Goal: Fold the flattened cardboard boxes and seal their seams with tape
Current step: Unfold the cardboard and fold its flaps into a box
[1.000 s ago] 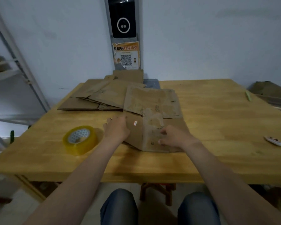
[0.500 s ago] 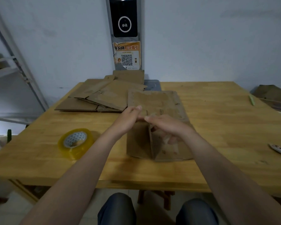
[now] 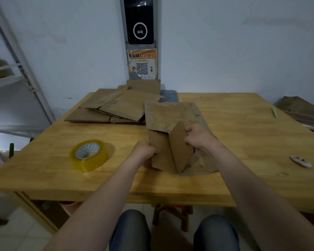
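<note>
A brown cardboard box (image 3: 172,147) stands half opened near the middle of the wooden table (image 3: 243,134), its panels raised into a ridge and its far flap lying back. My left hand (image 3: 144,149) grips its left panel at the edge. My right hand (image 3: 198,136) grips the right panel, fingers curled behind it. A roll of yellowish clear tape (image 3: 88,154) lies flat on the table to the left of my left hand, apart from it. A stack of flattened cardboard boxes (image 3: 114,107) lies at the table's far left.
A small round white object (image 3: 301,161) lies near the table's right edge, and a green pen (image 3: 274,111) farther back. More cardboard (image 3: 299,107) sits off to the right. A metal shelf frame (image 3: 20,69) stands at left. A wooden stool (image 3: 172,214) is under the table.
The box was lying flat under both hands; its panels have been lifted and spread apart into a raised ridge. Both hands moved from the top fold to the side panels.
</note>
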Demonstrator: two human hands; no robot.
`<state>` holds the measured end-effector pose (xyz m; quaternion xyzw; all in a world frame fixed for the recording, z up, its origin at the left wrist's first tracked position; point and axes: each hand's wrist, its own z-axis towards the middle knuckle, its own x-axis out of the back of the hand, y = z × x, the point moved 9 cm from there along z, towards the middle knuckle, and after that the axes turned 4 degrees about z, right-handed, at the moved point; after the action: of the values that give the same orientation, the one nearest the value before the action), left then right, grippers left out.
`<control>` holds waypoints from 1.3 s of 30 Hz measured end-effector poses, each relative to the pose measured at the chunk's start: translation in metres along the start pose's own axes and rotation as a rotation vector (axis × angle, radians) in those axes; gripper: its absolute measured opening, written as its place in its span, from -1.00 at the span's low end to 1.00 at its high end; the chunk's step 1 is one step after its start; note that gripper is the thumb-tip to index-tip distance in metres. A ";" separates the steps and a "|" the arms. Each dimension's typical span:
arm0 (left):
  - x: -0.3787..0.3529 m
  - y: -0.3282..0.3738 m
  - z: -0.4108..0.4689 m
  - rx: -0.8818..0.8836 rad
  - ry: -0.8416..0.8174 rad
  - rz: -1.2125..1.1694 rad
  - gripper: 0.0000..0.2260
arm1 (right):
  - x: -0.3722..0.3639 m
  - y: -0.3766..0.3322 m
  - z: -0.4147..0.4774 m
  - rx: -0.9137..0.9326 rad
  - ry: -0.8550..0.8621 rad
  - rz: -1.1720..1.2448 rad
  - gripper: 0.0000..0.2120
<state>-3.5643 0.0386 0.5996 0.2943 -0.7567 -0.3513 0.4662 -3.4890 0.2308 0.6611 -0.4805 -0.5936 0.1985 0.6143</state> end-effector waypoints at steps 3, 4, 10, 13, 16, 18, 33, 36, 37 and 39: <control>0.008 0.030 -0.013 -0.085 0.067 -0.070 -0.90 | 0.039 -0.008 -0.016 0.061 0.140 0.058 -0.68; 0.012 0.041 -0.019 -0.104 0.078 -0.089 -0.91 | 0.054 -0.013 -0.024 0.079 0.184 0.068 -0.68; 0.037 0.104 -0.056 -0.240 0.174 -0.192 -0.85 | 0.114 -0.043 -0.069 0.181 0.326 0.250 -0.64; 0.057 0.127 -0.075 -0.282 0.226 -0.287 -0.89 | 0.141 -0.054 -0.088 0.222 0.420 0.352 -0.67; 0.075 0.142 -0.086 -0.275 0.244 -0.388 -0.81 | 0.165 -0.062 -0.104 0.255 0.508 0.485 -0.61; 0.083 0.152 -0.094 -0.286 0.246 -0.464 -0.90 | 0.177 -0.068 -0.112 0.282 0.556 0.539 -0.57; 0.103 0.186 -0.128 -0.449 0.320 -0.461 -0.86 | 0.183 -0.060 -0.098 0.267 0.561 0.384 -0.20; 0.106 0.190 -0.122 -0.497 0.375 -0.373 -0.86 | 0.168 -0.051 -0.081 0.220 0.469 0.363 -0.39; 0.106 0.189 -0.117 -0.499 0.375 -0.345 -0.86 | 0.162 -0.048 -0.076 0.199 0.428 0.350 -0.42; 0.101 0.188 -0.105 -0.492 0.348 -0.270 -0.88 | 0.146 -0.046 -0.067 0.180 0.345 0.248 -0.44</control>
<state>-3.5304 0.0427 0.8343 0.3260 -0.5123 -0.5267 0.5948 -3.4102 0.3049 0.7887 -0.5200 -0.3960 0.2392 0.7180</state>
